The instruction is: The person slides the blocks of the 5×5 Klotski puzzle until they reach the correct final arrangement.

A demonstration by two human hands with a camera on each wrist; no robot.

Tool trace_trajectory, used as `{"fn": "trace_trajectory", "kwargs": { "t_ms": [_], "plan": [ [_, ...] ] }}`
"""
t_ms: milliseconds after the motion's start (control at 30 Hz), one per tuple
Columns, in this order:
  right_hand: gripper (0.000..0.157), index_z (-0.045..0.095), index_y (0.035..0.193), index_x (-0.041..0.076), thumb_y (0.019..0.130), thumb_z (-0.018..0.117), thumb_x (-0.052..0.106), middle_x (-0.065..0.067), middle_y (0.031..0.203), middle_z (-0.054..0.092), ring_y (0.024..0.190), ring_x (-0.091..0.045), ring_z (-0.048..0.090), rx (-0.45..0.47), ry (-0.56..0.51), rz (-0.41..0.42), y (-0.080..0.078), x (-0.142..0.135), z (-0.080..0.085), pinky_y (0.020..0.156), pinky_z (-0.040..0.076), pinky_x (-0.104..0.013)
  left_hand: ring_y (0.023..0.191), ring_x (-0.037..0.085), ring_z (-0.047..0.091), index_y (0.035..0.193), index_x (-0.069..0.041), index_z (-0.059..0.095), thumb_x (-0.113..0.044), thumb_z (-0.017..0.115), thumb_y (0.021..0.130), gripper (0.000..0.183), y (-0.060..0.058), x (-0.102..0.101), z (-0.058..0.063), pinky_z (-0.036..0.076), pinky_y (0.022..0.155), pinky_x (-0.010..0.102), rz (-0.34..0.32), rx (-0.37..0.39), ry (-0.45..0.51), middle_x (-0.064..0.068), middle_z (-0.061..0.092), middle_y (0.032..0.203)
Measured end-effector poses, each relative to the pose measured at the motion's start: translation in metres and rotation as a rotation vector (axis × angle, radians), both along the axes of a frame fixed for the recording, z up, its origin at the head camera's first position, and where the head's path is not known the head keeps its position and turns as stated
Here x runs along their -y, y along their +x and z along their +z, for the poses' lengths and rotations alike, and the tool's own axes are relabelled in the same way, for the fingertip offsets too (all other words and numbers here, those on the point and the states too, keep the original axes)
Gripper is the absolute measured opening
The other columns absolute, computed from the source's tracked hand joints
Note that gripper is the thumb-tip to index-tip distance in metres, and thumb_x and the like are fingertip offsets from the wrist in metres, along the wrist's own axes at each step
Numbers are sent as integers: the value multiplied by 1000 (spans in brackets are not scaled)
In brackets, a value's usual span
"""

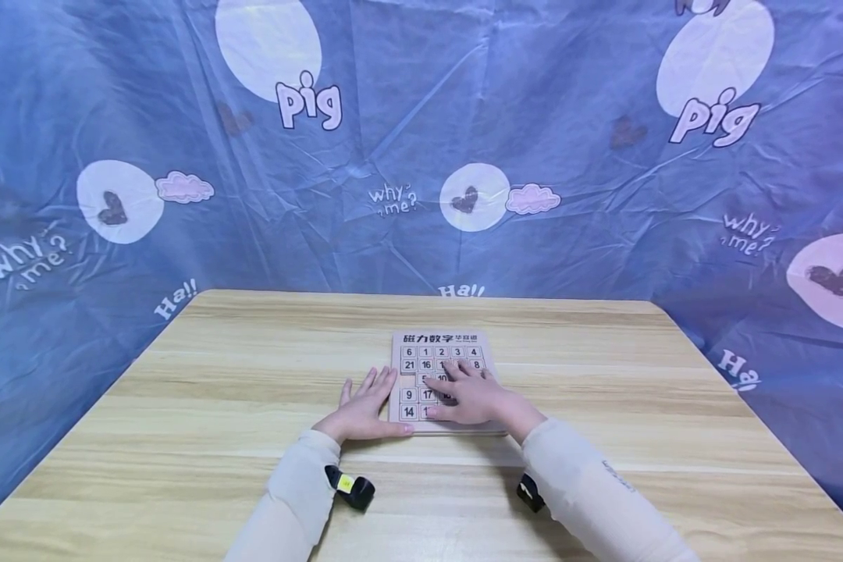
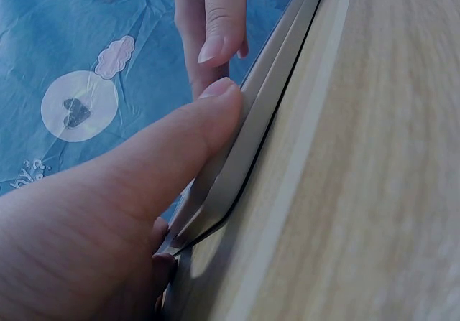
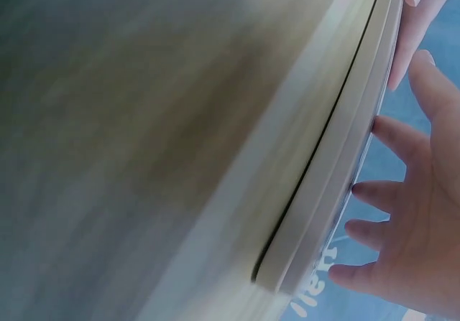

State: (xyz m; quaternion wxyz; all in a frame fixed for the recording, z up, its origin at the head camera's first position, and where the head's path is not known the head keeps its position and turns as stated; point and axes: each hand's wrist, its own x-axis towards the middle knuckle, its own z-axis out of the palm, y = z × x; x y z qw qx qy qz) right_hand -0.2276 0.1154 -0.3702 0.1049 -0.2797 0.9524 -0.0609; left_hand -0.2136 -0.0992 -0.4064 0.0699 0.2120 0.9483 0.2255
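Observation:
A flat number sliding puzzle [image 1: 457, 428] lies on the table, with rows of pale square tiles and dark Chinese lettering along its far edge. At the left end of the third row a gap shows between tiles. My left hand [image 1: 365, 414] steadies the near left corner, fingers spread along the left side and thumb on the front edge. In the left wrist view that thumb [image 2: 208, 113] rests against the puzzle's rim [image 2: 251, 131]. Over the right part spreads my right hand [image 1: 471, 396], its fingertips touching tiles and covering several. The right wrist view shows these fingers [image 3: 381, 195] apart and lightly bent.
The light wood table [image 1: 183, 437] extends around the puzzle on all sides. A blue printed curtain [image 1: 365, 156] hangs behind it and at both sides. Small black devices [image 1: 351, 489] are strapped to both wrists over pale sleeves [image 1: 298, 476].

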Motion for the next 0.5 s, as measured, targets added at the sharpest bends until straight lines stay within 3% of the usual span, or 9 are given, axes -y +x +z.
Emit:
{"fn": "trace_trajectory", "kwargs": {
  "t_ms": [500],
  "plan": [
    [65,34,133,26,79,40,61,-15,140,14,125,-38,7,-6,-45,32,5,-6,1,94,10,-59,128,28,0,139,-8,13,-64,54,67,101,-1,1,-1,-10,95,52,1,2,3,10,9,142]
  ]
}}
